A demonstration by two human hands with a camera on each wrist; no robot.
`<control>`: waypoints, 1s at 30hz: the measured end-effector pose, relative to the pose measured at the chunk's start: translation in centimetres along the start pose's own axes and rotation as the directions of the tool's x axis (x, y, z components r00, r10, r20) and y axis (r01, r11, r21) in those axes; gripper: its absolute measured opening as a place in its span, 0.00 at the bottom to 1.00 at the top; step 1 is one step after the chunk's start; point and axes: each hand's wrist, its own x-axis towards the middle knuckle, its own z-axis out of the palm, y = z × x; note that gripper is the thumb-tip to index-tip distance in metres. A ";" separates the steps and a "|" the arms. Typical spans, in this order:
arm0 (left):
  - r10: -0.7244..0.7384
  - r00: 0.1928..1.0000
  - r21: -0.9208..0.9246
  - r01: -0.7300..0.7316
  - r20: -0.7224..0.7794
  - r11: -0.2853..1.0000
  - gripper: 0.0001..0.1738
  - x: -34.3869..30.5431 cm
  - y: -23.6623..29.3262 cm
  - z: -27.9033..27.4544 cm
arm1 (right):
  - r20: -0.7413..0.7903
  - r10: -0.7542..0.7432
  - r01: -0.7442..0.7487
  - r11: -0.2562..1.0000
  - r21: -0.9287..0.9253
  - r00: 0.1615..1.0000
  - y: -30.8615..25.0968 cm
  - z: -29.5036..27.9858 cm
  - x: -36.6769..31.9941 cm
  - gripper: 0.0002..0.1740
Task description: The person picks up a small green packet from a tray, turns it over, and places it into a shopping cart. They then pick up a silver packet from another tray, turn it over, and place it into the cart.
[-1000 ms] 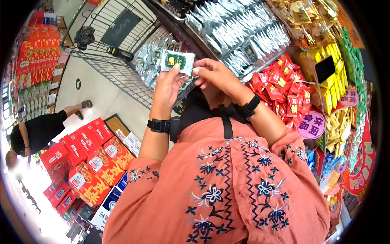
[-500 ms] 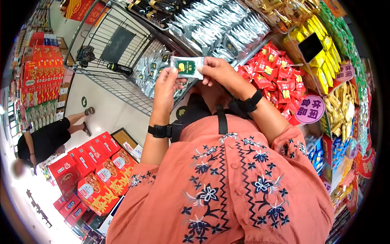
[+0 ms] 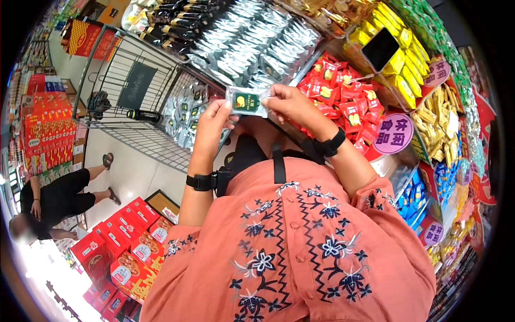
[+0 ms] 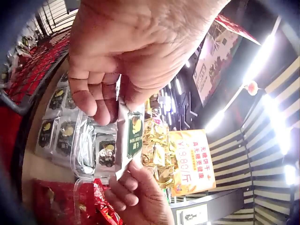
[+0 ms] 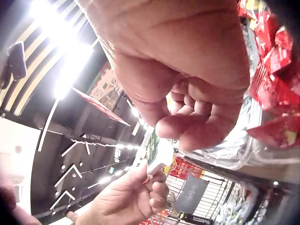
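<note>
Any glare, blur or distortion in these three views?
Head view: heavy fisheye bending, black corners, washed-out lower left, packet sharp. Left wrist: left hand looms close, soft; ceiling strips flare. Right wrist: right hand fills frame, blurred; lights blown out.

One green sachet (image 3: 248,102); one left hand (image 3: 210,124), one right hand (image 3: 289,102); one bystander (image 3: 53,201); perhaps nine stacked red boxes (image 3: 129,239).

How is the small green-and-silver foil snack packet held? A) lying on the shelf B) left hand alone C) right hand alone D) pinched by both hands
D: the small green-and-silver foil snack packet is pinched at one end by the left hand and at the other by the right hand, held up in front of the rows of silver packets on the display.
</note>
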 end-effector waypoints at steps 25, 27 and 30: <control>-0.025 0.973 0.054 0.013 0.231 0.998 0.37 6.4 -1.0 8.0 | -0.372 -0.542 0.091 0.647 -0.757 0.754 2.7 -2.3 1.9 0.10; -0.024 0.976 0.055 0.012 0.218 0.998 0.37 6.6 -1.2 8.1 | -0.384 -0.536 0.082 0.653 -0.753 0.752 2.8 -2.3 1.7 0.10; -0.018 0.982 0.056 0.008 0.186 0.998 0.38 6.7 -1.2 8.2 | -0.387 -0.563 0.100 0.649 -0.755 0.731 2.5 -2.2 1.6 0.10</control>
